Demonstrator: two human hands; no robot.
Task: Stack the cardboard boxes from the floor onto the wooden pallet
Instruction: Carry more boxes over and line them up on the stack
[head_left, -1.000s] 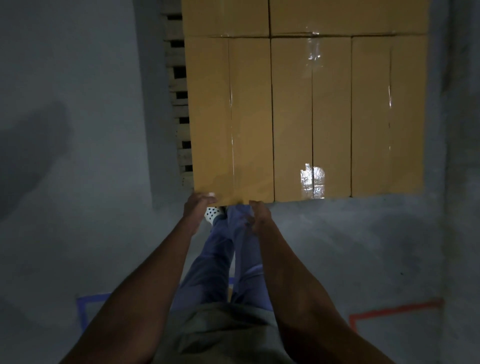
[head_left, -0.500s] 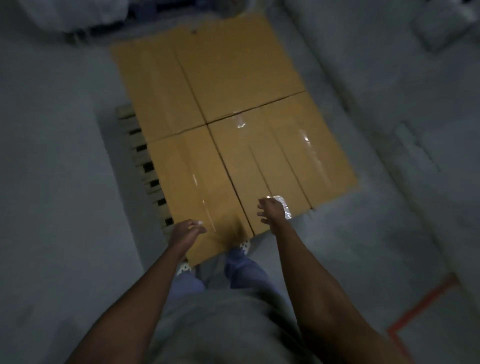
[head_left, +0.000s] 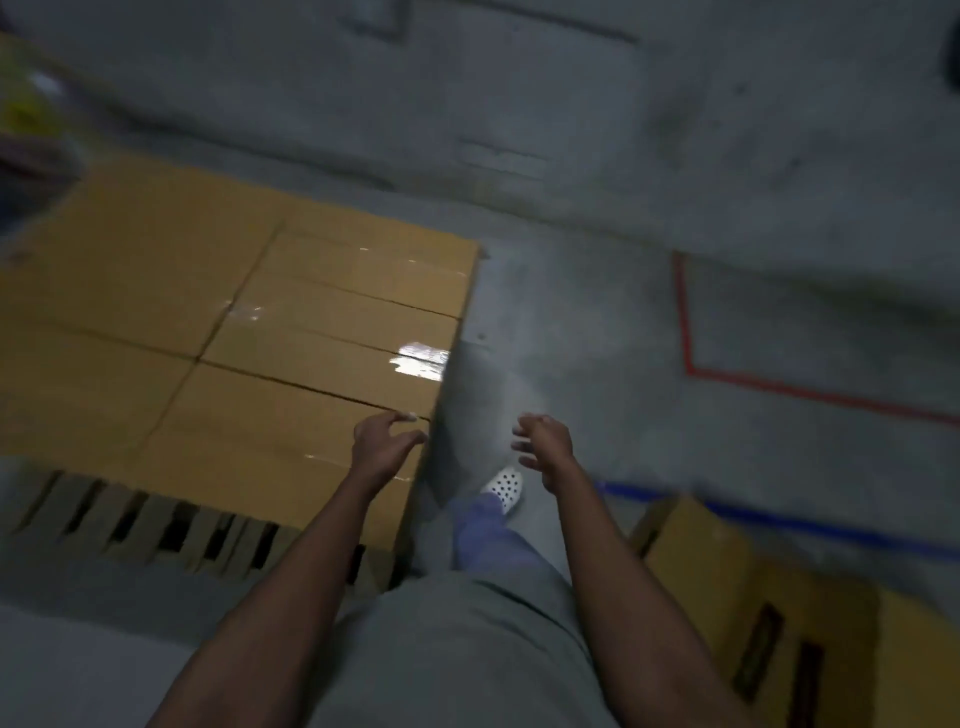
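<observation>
Several brown cardboard boxes (head_left: 291, 332) lie packed edge to edge in one flat layer on the wooden pallet (head_left: 171, 535), whose slats show along the near side. My left hand (head_left: 382, 444) hovers over the layer's near right corner, fingers apart and holding nothing. My right hand (head_left: 543, 444) is out over the bare floor to the right of the pallet, also empty with fingers spread. Another cardboard box (head_left: 727, 582) sits on the floor at the lower right, with more cardboard beside it.
Grey concrete floor (head_left: 597, 322) runs right of the pallet. A red tape outline (head_left: 691, 364) marks the floor at right, a blue tape line (head_left: 779, 519) passes behind the floor box. My foot in a white perforated shoe (head_left: 504, 486) stands beside the pallet. A grey wall rises behind.
Both hands have let go of the near box on the pallet and lifted clear. My view has swung right, bringing the floor box and tape marks into sight.
</observation>
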